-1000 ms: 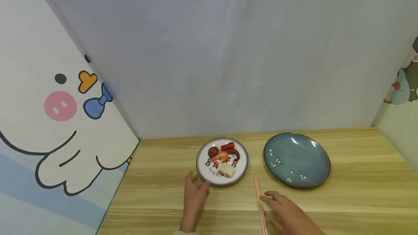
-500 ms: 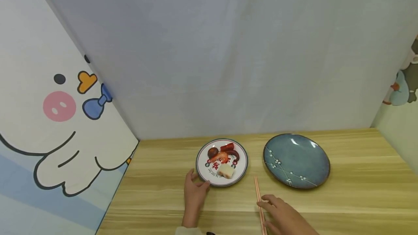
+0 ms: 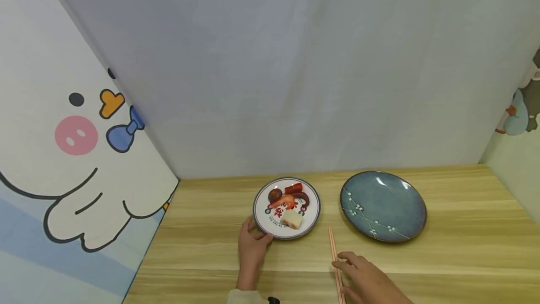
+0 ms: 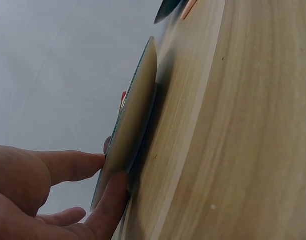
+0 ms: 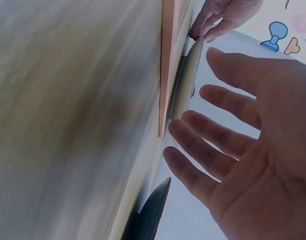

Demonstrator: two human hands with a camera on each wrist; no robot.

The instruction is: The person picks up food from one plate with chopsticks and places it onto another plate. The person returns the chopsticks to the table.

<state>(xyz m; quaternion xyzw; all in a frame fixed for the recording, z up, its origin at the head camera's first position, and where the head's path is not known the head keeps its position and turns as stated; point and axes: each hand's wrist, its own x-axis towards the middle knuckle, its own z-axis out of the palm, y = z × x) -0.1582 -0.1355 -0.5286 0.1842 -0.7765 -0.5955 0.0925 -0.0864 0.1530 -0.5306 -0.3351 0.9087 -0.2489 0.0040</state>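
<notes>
My left hand [image 3: 253, 247] pinches the near left rim of a small white plate [image 3: 262, 206]. In the left wrist view, one fingertip touches the rim of this plate [image 4: 126, 132] and another lies against its underside. A red piece [image 3: 294, 188], a brown round piece [image 3: 275, 195], a shrimp [image 3: 283, 201], a dark curved piece [image 3: 301, 196] and a pale block [image 3: 292, 219] lie on it. My right hand [image 3: 368, 277] hovers over a pair of pinkish chopsticks [image 3: 333, 245] on the table. In the right wrist view, that hand's fingers [image 5: 213, 125] are spread and apart from the chopsticks [image 5: 169, 55].
A larger blue-grey plate [image 3: 381, 208] with a white blossom pattern sits right of the chopsticks. The wooden table [image 3: 202, 229] ends at a pale cloth backdrop [image 3: 295, 83]. A cartoon-printed panel [image 3: 97, 186] stands at the left.
My left hand has closed slightly on the white plate's rim. My right hand has shifted a little left over the chopsticks, mostly in the first half second. The plates stay in place.
</notes>
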